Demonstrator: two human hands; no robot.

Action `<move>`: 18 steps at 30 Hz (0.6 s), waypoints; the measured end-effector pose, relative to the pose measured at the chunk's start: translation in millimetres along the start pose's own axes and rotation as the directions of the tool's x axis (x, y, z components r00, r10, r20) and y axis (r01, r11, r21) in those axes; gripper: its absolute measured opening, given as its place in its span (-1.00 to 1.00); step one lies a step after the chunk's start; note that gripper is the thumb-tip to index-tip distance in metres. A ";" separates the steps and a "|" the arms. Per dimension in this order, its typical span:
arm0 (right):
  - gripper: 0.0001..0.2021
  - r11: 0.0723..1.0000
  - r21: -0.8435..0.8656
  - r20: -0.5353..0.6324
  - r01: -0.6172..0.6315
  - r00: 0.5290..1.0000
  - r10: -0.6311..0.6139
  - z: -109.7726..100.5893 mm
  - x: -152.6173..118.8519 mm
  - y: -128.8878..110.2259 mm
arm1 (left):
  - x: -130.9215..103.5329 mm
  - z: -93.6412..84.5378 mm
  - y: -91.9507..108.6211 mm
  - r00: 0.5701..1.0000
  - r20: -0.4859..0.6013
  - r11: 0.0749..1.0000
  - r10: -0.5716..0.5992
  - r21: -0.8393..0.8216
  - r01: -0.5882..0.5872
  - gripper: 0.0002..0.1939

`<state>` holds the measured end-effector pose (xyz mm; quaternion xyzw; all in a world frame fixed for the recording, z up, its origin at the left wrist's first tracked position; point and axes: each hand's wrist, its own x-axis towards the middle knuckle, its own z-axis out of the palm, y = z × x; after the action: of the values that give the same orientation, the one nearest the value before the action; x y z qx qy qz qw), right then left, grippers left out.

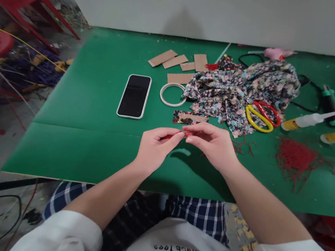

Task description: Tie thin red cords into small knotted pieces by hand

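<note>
Above the green table, my left hand (155, 145) pinches a small bunch of red thread (187, 134) between thumb and fingers. My right hand (215, 144) meets it from the other side, its fingertips closed around the thread's free end. Most of the bunch is hidden inside the left hand. Just beyond my fingers lies a strip of cardboard with floral fabric (190, 118). Loose red strands (245, 147) lie to the right of my right hand, and a larger tangled pile of red thread (296, 157) is farther right.
Crumpled floral cloth (244, 88) lies at the back, with yellow-and-red-handled scissors (259, 120) on it. A tape roll (161, 94), several cardboard pieces (200, 62) and a phone (134, 96) are nearby. Glue bottles (302, 121), a pink glue gun (277, 53) and cables occupy the right side.
</note>
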<state>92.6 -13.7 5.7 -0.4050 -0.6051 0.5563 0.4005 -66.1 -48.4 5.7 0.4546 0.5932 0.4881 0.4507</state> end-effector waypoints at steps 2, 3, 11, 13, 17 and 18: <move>-0.87 1.000 -0.011 -0.022 0.029 0.999 -0.029 1.5 -0.1 0.9 | -0.4 -0.6 -1.6 0.999 0.016 0.999 0.028 0.024 -0.029 -0.78; -0.90 0.999 -0.022 -0.035 0.042 0.998 -0.043 1.9 0.1 1.1 | -0.5 -0.9 -2.4 0.999 0.019 0.998 0.041 0.038 -0.042 -0.79; -0.96 0.993 -0.081 -0.036 0.089 0.995 -0.092 1.7 1.6 0.0 | 0.4 -0.5 -3.6 0.997 -0.002 0.994 0.076 0.081 -0.076 -0.83; -0.93 0.992 -0.093 -0.053 0.083 0.995 -0.088 1.4 1.1 0.4 | 0.2 0.2 -2.9 0.998 -0.015 0.995 0.068 0.072 -0.066 -0.84; -0.90 0.971 -0.181 -0.135 0.156 0.974 -0.182 0.3 -0.7 0.4 | 0.1 1.7 -0.9 0.998 -0.035 0.997 0.050 0.055 -0.048 -0.85; -0.90 0.958 -0.216 -0.136 0.188 0.966 -0.220 0.1 -1.0 -0.3 | 0.1 2.0 -0.4 0.998 -0.038 0.998 0.050 0.051 -0.048 -0.86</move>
<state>92.9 -14.7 5.9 -0.4215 -0.6630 0.4139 0.4599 -64.3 -47.9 5.1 0.4706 0.6026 0.4928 0.4154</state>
